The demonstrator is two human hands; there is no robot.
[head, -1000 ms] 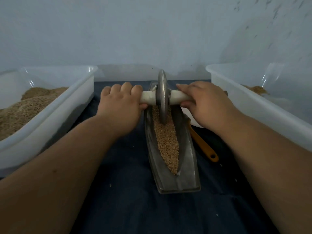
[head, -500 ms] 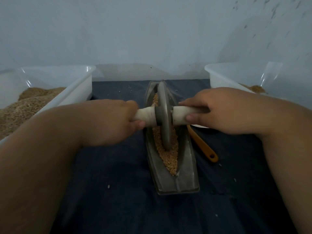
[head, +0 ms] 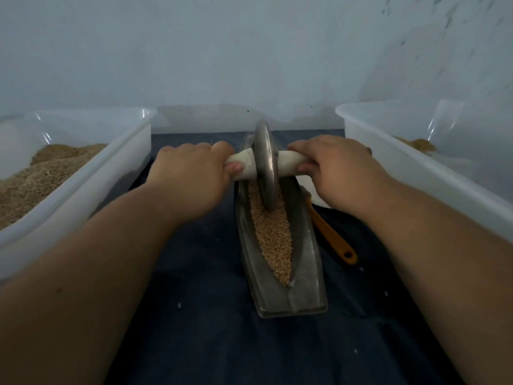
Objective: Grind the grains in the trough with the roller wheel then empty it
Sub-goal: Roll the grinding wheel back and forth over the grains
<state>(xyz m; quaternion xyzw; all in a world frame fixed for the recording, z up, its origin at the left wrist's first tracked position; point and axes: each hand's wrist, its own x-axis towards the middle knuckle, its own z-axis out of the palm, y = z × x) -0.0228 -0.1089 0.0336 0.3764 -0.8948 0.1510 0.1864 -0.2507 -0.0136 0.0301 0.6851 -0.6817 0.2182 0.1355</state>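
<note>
A long metal trough (head: pixel 280 262) shaped like a small boat is set on a dark blue cloth (head: pixel 200 337), with its wide flat end nearest the person and its pointed end far away. A strip of tan grains (head: pixel 273 240) is seen lying along the deep middle of the trough. A round metal roller wheel (head: pixel 267 168) is stood up on its edge in the far part of the trough, and its bottom rim is pressed down into the grains. A thick white handle (head: pixel 287 162) is stuck through the middle of the wheel and pokes out to both sides of the trough. The left end of the handle is gripped by the left hand (head: pixel 191 176), with the fingers curled over the top and the thumb tucked under. The right end is gripped by the right hand (head: pixel 338 170) in the same way, with the fingers wrapped tight around it. An orange handle (head: pixel 333 234) of some small tool is seen just to the right of the trough, flat on the cloth, and its far end is hidden under the right hand. A clear plastic tub (head: pixel 83 190) is placed well to the left of the trough and is heaped with brown grain (head: pixel 36 173). Another clear plastic tub (head: pixel 416 173) is placed to the right of the trough, and only a small pile of grain (head: pixel 419 144) is seen inside it. A pale wall (head: pixel 249 51) is seen behind the trough.
</note>
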